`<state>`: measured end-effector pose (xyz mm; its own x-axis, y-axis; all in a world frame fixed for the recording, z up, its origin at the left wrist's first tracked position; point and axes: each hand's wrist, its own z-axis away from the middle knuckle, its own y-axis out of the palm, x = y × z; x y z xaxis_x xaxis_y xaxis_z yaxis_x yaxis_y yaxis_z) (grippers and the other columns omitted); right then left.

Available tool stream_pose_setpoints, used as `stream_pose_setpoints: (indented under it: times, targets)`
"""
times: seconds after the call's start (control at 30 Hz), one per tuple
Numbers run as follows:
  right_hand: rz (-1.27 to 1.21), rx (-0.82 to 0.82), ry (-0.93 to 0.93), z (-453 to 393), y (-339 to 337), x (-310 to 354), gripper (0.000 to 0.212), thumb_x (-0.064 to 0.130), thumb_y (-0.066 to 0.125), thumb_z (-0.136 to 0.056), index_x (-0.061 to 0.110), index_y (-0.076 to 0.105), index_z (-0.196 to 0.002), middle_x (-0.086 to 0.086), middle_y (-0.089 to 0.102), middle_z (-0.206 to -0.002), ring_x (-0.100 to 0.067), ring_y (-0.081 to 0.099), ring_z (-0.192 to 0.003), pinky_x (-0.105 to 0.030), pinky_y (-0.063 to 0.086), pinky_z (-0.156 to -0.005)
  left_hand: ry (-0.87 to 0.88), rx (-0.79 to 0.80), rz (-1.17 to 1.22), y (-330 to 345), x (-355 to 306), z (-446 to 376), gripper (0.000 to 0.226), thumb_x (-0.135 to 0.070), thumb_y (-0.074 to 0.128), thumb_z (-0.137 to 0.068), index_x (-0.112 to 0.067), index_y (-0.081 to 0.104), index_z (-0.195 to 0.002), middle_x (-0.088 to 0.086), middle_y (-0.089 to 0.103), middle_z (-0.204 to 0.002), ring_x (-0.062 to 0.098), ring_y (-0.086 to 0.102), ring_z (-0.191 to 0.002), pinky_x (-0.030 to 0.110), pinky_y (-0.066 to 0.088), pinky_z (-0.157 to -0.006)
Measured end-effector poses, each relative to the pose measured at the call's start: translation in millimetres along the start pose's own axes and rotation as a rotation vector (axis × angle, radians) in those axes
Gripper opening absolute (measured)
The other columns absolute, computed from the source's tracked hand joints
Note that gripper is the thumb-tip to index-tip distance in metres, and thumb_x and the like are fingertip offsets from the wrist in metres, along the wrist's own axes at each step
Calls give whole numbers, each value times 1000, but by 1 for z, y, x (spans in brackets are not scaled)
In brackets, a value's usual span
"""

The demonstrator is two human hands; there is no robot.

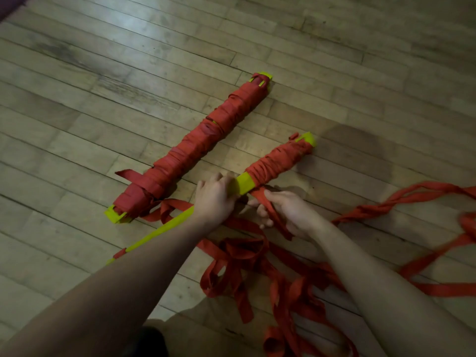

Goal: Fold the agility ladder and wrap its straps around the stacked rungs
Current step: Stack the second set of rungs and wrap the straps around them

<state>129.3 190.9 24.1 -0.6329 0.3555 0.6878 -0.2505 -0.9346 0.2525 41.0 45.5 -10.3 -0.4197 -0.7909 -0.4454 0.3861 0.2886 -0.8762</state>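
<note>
A stack of yellow rungs point(243, 182) lies slanted on the wooden floor, its far end wound in red strap point(278, 161). My left hand point(215, 197) grips the bare yellow middle of the stack. My right hand point(286, 210) holds a red strap point(273, 212) that runs up to the wound part, just below the stack. Loose red strap point(257, 266) lies tangled on the floor under and in front of my arms. The stack's near end point(154, 234) pokes out left of my left forearm.
A second bundle of yellow rungs point(195, 148), fully wound in red strap, lies on the floor to the left, parallel to the stack in my hands. More red strap point(412, 199) trails off to the right edge. Wooden floorboards point(103, 73) spread all around.
</note>
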Motion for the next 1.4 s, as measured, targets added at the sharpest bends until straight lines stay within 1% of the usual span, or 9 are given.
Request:
stream_pose_setpoints:
  times: [0.13,0.33,0.53,0.6,0.73,0.93,1.07,1.23,1.4]
  targets:
    - [0,80,54,5,-5,9,46,27,28,-103,-3,62,-99,-9,62,-64,-21,62,-52,-34,50,-64,28,-70,-118,0,6,-4,39,-26,61,-84,-14,56,-121,9,55,-110,30,53,-105,39,31,-89]
    - [-124,148,93,10,-6,9,51,35,24,-102,1,61,-106,-9,70,-80,-16,67,-62,-28,54,-57,212,-117,-322,-6,10,-10,37,-24,78,-67,-5,64,-95,15,61,-87,36,61,-75,40,47,-70]
    - [-132,73,115,7,-16,0,52,44,26,-100,5,60,-111,-2,58,-78,-10,48,-49,-21,39,-45,289,-19,-213,4,13,4,34,-26,71,-77,-10,63,-106,21,61,-114,38,64,-91,45,49,-79]
    - [-117,63,113,7,-21,-4,55,45,26,-99,3,57,-115,-1,56,-77,-9,45,-48,-21,36,-44,267,-37,-113,6,13,10,35,-33,55,-85,-12,64,-111,15,63,-116,34,65,-96,42,48,-81]
    - [-126,61,141,7,-21,-10,55,46,27,-99,3,56,-115,-2,55,-77,-9,43,-47,-21,35,-42,124,-29,85,4,11,13,47,-28,53,-94,-17,43,-138,4,59,-128,26,53,-117,36,34,-94]
    - [-161,66,178,8,-14,-14,50,46,28,-99,6,57,-106,-2,54,-72,-10,41,-45,-19,33,-42,65,-62,176,9,-2,16,35,-18,65,-83,-19,63,-118,3,59,-113,26,53,-108,38,33,-90]
    - [-172,36,193,8,-17,-16,47,45,30,-98,6,56,-105,-3,56,-70,-10,43,-43,-19,34,-41,159,-58,179,19,-4,30,35,-25,56,-82,-22,66,-115,6,55,-113,29,51,-104,34,29,-85]
    - [-152,5,216,11,-24,-23,45,40,32,-99,3,57,-106,-3,60,-68,-12,49,-44,-22,41,-43,47,47,76,16,-5,31,50,-41,49,-93,-27,40,-140,6,45,-132,26,40,-122,37,27,-101]
    - [-124,-26,155,10,-28,-21,38,29,34,-101,2,59,-107,0,53,-64,-8,40,-41,-21,35,-42,-30,95,126,12,-6,23,52,-38,59,-88,-19,47,-135,10,55,-123,30,49,-116,38,37,-97]
